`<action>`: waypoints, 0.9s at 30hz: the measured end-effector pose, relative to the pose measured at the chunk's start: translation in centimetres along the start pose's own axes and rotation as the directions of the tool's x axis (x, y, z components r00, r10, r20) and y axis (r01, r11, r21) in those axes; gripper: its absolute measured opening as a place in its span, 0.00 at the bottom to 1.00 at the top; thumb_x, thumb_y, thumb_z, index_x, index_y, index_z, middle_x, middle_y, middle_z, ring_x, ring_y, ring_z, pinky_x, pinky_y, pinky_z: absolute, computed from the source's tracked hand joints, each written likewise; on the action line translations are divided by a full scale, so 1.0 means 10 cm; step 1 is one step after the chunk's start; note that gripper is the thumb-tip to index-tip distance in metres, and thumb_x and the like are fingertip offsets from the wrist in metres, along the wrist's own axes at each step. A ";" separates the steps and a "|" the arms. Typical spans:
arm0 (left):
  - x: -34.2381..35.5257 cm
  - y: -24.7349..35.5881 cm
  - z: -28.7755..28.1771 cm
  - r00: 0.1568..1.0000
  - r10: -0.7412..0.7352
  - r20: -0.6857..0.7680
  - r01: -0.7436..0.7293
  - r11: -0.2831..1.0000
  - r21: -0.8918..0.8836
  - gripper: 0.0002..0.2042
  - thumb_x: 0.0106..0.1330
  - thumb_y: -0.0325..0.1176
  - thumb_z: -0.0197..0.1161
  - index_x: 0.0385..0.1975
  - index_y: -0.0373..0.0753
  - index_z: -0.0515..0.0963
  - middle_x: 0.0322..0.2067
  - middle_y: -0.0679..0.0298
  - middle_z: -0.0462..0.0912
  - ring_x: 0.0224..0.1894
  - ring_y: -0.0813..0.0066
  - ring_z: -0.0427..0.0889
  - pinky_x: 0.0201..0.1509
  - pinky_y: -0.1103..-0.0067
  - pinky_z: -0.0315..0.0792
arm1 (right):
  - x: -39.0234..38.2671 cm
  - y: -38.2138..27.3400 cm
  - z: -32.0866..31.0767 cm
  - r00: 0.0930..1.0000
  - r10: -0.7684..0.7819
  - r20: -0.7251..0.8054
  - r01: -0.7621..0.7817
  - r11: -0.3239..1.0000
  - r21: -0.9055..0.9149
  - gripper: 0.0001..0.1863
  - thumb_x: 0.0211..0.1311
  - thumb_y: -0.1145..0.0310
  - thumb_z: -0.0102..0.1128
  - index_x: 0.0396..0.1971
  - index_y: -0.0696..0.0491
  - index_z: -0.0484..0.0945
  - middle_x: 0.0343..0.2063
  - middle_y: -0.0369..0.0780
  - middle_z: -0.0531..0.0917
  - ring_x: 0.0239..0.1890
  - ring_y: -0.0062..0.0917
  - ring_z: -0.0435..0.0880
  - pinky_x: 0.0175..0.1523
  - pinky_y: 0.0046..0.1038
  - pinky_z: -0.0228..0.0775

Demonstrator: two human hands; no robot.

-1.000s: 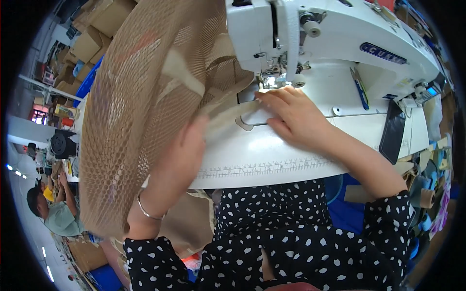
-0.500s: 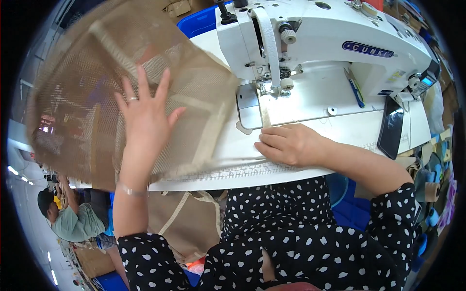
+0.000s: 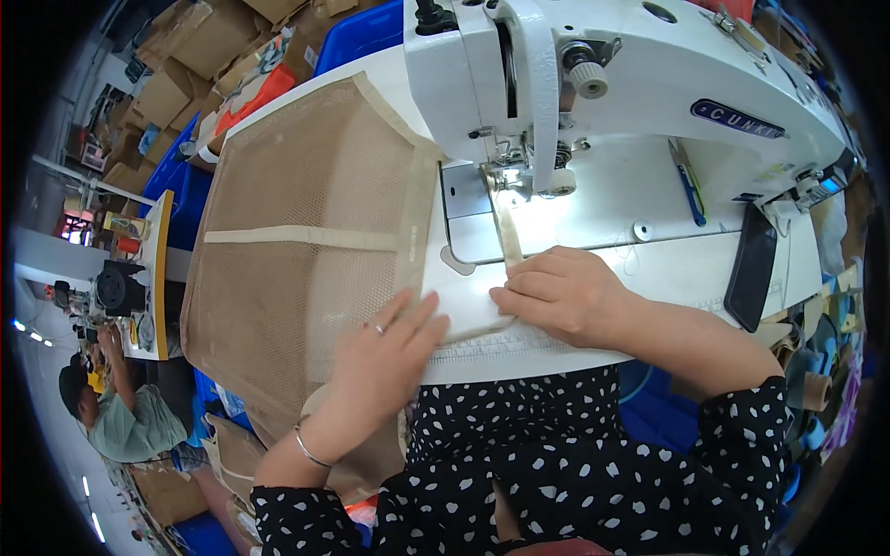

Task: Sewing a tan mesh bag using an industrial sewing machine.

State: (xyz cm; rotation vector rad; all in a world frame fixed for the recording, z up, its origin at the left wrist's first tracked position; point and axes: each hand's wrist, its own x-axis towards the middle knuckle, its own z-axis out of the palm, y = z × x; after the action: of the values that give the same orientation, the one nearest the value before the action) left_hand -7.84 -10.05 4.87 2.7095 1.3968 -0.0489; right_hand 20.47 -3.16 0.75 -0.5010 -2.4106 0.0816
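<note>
A tan mesh fabric panel (image 3: 306,195) with beige binding tape along its edges and a band across it lies flat on the left of the white sewing table. My left hand (image 3: 385,347), slightly blurred, is over the panel's near right corner with its fingers stretched out, holding nothing. A narrow beige fabric strip (image 3: 511,236) runs from under the needle area of the white sewing machine (image 3: 612,74) toward me. My right hand (image 3: 565,296) is closed on the strip's near part, fingers curled, resting on the table just in front of the metal bed plate.
On the machine bed lie thread snips (image 3: 689,190) and a small white bobbin (image 3: 642,230). A black phone (image 3: 750,269) rests at the right. A printed ruler (image 3: 491,347) follows the table's front edge. Behind are blue bins (image 3: 362,35) and cardboard boxes (image 3: 199,46); another person (image 3: 139,422) sits at left.
The mesh panel, raised and blurred before, now lies flat on the table. My left hand has moved down and right toward its near corner. My right hand stays on the strip.
</note>
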 end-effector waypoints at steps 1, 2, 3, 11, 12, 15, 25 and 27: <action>-0.08 0.05 0.01 0.999 0.018 0.029 -0.016 0.998 -0.068 0.33 0.61 0.27 0.65 0.69 0.49 0.69 0.72 0.59 0.64 0.70 0.47 0.68 0.59 0.67 0.77 | 0.00 0.00 0.02 1.000 0.001 0.002 -0.001 1.000 0.004 0.13 0.51 0.72 0.66 0.39 0.54 0.85 0.35 0.37 0.86 0.41 0.29 0.88 0.41 0.27 0.80; -0.12 0.09 0.00 0.998 0.038 0.057 -0.030 0.990 -0.135 0.33 0.60 0.26 0.65 0.70 0.49 0.69 0.73 0.57 0.62 0.72 0.47 0.65 0.61 0.65 0.76 | 0.01 0.00 0.04 1.000 0.006 -0.021 -0.006 1.000 0.006 0.13 0.50 0.73 0.67 0.39 0.55 0.85 0.35 0.37 0.86 0.41 0.29 0.88 0.41 0.28 0.80; -0.12 0.13 -0.06 0.998 0.035 0.055 -0.027 0.989 -0.142 0.33 0.60 0.26 0.65 0.70 0.49 0.69 0.73 0.57 0.62 0.72 0.47 0.65 0.61 0.65 0.76 | 0.02 0.00 0.05 0.999 0.008 -0.037 -0.008 1.000 0.006 0.13 0.50 0.73 0.67 0.38 0.55 0.85 0.35 0.37 0.86 0.41 0.29 0.88 0.41 0.28 0.80; 0.04 -0.11 -0.52 0.877 0.319 0.359 -0.206 0.925 -0.319 0.31 0.64 0.31 0.62 0.70 0.52 0.68 0.74 0.51 0.57 0.72 0.47 0.63 0.67 0.66 0.71 | 0.02 0.05 0.05 0.995 0.092 -0.027 -0.092 0.996 -0.004 0.13 0.51 0.73 0.65 0.39 0.57 0.83 0.42 0.40 0.86 0.47 0.30 0.87 0.47 0.30 0.78; 0.13 -0.17 -0.57 0.879 0.313 0.360 -0.200 0.927 -0.318 0.31 0.64 0.31 0.62 0.70 0.52 0.68 0.74 0.51 0.57 0.72 0.47 0.63 0.67 0.66 0.71 | 0.03 0.05 0.06 0.992 0.124 -0.028 -0.124 0.992 0.011 0.13 0.51 0.74 0.65 0.39 0.57 0.83 0.44 0.41 0.87 0.48 0.31 0.87 0.48 0.31 0.78; 0.32 -0.28 -0.55 0.785 0.485 0.386 -0.504 0.862 -0.059 0.28 0.69 0.36 0.58 0.71 0.53 0.68 0.75 0.59 0.58 0.69 0.49 0.66 0.64 0.65 0.71 | 0.04 0.07 0.05 0.985 0.172 -0.018 -0.172 0.985 0.010 0.14 0.48 0.78 0.69 0.39 0.54 0.84 0.44 0.39 0.88 0.49 0.29 0.87 0.49 0.31 0.79; 0.32 -0.09 0.07 0.893 0.450 -0.020 -0.444 0.873 -0.201 0.25 0.70 0.46 0.59 0.68 0.61 0.72 0.74 0.65 0.62 0.66 0.59 0.66 0.62 0.64 0.60 | 0.06 0.12 -0.03 0.964 0.249 0.095 -0.249 0.968 -0.006 0.13 0.57 0.76 0.64 0.43 0.54 0.81 0.56 0.41 0.83 0.62 0.31 0.80 0.62 0.37 0.71; 0.32 0.03 0.10 0.932 0.359 -0.046 -0.362 0.923 -0.133 0.27 0.69 0.44 0.61 0.70 0.60 0.70 0.75 0.64 0.59 0.71 0.57 0.60 0.63 0.60 0.56 | 0.06 0.13 -0.02 0.958 0.270 0.100 -0.268 0.963 -0.030 0.12 0.58 0.76 0.64 0.43 0.54 0.80 0.57 0.40 0.83 0.62 0.32 0.79 0.64 0.37 0.69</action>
State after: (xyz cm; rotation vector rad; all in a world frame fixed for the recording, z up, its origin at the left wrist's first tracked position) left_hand -5.75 -7.76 3.65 2.8033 0.8454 0.1002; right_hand 20.60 -1.76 0.99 -0.8500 -2.4304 0.2114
